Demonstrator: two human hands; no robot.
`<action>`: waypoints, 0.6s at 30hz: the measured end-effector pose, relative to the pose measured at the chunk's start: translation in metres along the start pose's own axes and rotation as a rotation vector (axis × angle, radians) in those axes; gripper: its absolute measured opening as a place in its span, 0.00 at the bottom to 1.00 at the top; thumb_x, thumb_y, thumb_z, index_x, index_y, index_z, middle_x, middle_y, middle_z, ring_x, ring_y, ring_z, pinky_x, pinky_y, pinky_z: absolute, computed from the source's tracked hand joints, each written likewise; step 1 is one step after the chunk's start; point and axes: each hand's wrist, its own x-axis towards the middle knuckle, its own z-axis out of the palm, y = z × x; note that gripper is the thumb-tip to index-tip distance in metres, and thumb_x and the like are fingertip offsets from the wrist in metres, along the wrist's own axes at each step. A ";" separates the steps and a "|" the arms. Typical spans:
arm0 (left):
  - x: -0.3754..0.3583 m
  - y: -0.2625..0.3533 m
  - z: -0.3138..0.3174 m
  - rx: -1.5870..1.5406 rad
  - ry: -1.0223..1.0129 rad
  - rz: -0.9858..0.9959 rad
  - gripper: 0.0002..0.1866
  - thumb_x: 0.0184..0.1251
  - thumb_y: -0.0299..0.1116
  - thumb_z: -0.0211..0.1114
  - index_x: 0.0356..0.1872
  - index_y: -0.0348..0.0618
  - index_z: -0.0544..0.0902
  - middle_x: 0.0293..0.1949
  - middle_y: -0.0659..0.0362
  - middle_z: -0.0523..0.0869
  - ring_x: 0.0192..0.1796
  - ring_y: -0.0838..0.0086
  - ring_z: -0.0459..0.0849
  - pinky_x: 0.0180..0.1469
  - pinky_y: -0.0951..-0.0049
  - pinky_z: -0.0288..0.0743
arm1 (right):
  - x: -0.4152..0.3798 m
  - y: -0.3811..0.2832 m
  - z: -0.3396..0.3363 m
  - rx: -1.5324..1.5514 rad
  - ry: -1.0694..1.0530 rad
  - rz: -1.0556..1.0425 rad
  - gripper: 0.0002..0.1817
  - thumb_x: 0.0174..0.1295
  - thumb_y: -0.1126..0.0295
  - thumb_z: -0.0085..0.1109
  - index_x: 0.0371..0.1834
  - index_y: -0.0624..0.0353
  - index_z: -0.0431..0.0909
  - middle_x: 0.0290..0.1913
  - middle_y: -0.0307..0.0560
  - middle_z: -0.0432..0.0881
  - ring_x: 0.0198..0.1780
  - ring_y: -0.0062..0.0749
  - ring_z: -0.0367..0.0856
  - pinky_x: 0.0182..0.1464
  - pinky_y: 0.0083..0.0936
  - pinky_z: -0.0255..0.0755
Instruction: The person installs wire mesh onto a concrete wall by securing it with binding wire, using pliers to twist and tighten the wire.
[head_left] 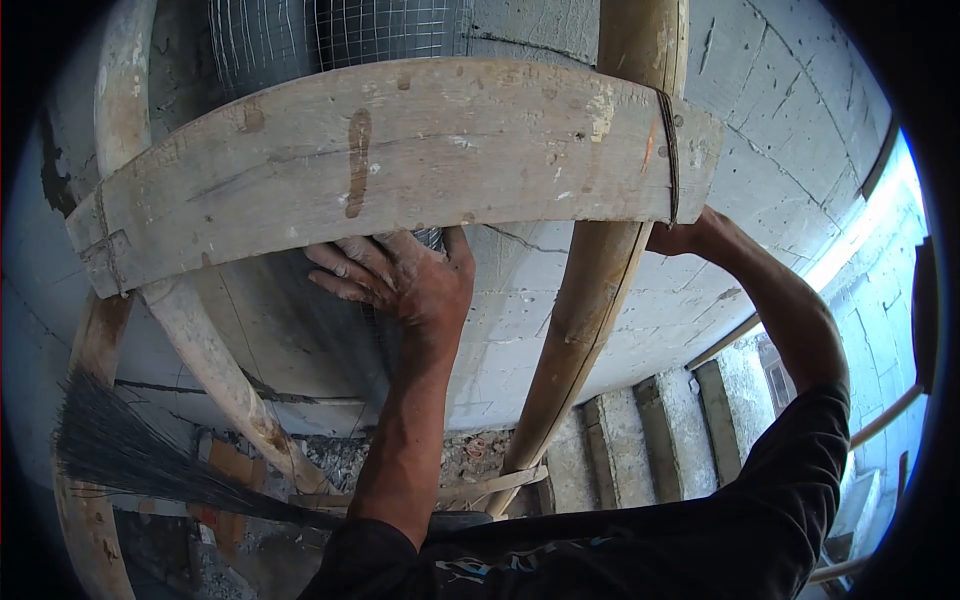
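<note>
A wide wooden plank crosses the view, tied with wire to a bamboo pole on the right. Below the plank's lower edge my left hand shows, dusty, its fingers apart and reaching up behind the wood; some fingertips are hidden. A bit of wire mesh lies between its thumb and fingers, and I cannot make out whether it is held. My right hand is behind the pole and plank at the right, with its fingers hidden. More wire mesh stands above the plank against the wall.
A grey block wall is in front. Another pole leans at the left, beside a black bristle broom. Concrete steps are below right, and rubble with cardboard pieces lies on the ground.
</note>
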 end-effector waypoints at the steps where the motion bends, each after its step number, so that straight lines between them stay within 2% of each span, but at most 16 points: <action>1: 0.000 0.000 0.000 0.005 0.001 0.005 0.60 0.59 0.56 0.68 0.78 0.42 0.34 0.73 0.24 0.37 0.73 0.19 0.25 0.60 0.12 0.30 | 0.000 0.006 0.006 -0.031 0.069 -0.104 0.10 0.70 0.65 0.58 0.47 0.57 0.81 0.44 0.49 0.86 0.46 0.39 0.86 0.48 0.37 0.84; 2: 0.000 -0.001 0.000 0.011 0.002 0.010 0.60 0.59 0.56 0.68 0.78 0.41 0.35 0.73 0.25 0.37 0.73 0.19 0.26 0.60 0.12 0.30 | -0.001 0.018 0.018 -0.061 0.137 -0.209 0.10 0.70 0.64 0.59 0.46 0.57 0.81 0.40 0.48 0.86 0.42 0.37 0.86 0.45 0.37 0.84; 4: 0.001 0.000 -0.001 -0.008 0.020 0.005 0.60 0.58 0.55 0.69 0.77 0.41 0.35 0.73 0.25 0.38 0.73 0.20 0.26 0.60 0.12 0.31 | 0.001 0.009 0.011 0.023 -0.031 -0.129 0.10 0.68 0.63 0.62 0.43 0.58 0.81 0.33 0.46 0.84 0.34 0.32 0.84 0.37 0.34 0.82; 5: 0.002 0.001 -0.001 -0.018 0.030 0.003 0.60 0.58 0.54 0.70 0.77 0.41 0.35 0.73 0.26 0.38 0.73 0.20 0.27 0.59 0.12 0.31 | 0.006 0.006 -0.002 0.136 -0.264 0.057 0.11 0.67 0.62 0.64 0.41 0.58 0.81 0.29 0.44 0.82 0.30 0.30 0.82 0.33 0.33 0.80; 7: 0.003 0.003 -0.004 -0.025 0.028 0.002 0.61 0.56 0.52 0.71 0.77 0.41 0.36 0.73 0.26 0.39 0.73 0.20 0.28 0.59 0.12 0.31 | 0.016 0.011 -0.009 0.500 -0.614 0.236 0.12 0.65 0.61 0.67 0.38 0.59 0.80 0.23 0.40 0.77 0.24 0.26 0.77 0.28 0.30 0.76; 9: 0.003 0.003 -0.006 -0.027 0.020 0.003 0.61 0.55 0.51 0.72 0.77 0.41 0.36 0.73 0.27 0.39 0.73 0.20 0.28 0.59 0.12 0.32 | 0.024 0.038 0.013 1.013 -0.841 0.205 0.14 0.63 0.61 0.70 0.36 0.59 0.79 0.19 0.36 0.71 0.19 0.22 0.72 0.24 0.27 0.72; 12: 0.003 0.002 -0.006 -0.027 0.026 0.018 0.62 0.54 0.51 0.73 0.77 0.42 0.36 0.73 0.27 0.39 0.73 0.20 0.29 0.59 0.11 0.32 | 0.027 0.044 0.026 1.261 -1.067 0.157 0.14 0.62 0.61 0.70 0.37 0.61 0.80 0.19 0.39 0.75 0.21 0.26 0.78 0.25 0.28 0.75; 13: 0.003 0.002 -0.005 -0.026 0.042 0.029 0.62 0.54 0.51 0.73 0.77 0.42 0.36 0.73 0.27 0.39 0.73 0.20 0.29 0.59 0.11 0.32 | 0.027 0.046 0.030 1.171 -0.971 0.178 0.15 0.60 0.62 0.71 0.40 0.61 0.81 0.23 0.44 0.81 0.25 0.31 0.84 0.26 0.29 0.78; 15: 0.005 0.002 -0.006 -0.024 0.051 0.033 0.62 0.55 0.51 0.73 0.77 0.42 0.36 0.73 0.27 0.39 0.73 0.20 0.29 0.59 0.11 0.33 | 0.025 0.040 0.034 1.086 -0.734 0.049 0.17 0.59 0.61 0.72 0.43 0.62 0.82 0.27 0.47 0.84 0.27 0.32 0.86 0.28 0.30 0.81; 18: 0.006 0.003 -0.008 -0.021 0.039 0.018 0.62 0.54 0.51 0.74 0.77 0.43 0.36 0.73 0.26 0.39 0.73 0.19 0.29 0.59 0.11 0.33 | 0.017 0.019 0.021 0.660 -0.525 0.089 0.21 0.58 0.60 0.73 0.46 0.65 0.81 0.33 0.51 0.87 0.30 0.31 0.87 0.36 0.32 0.84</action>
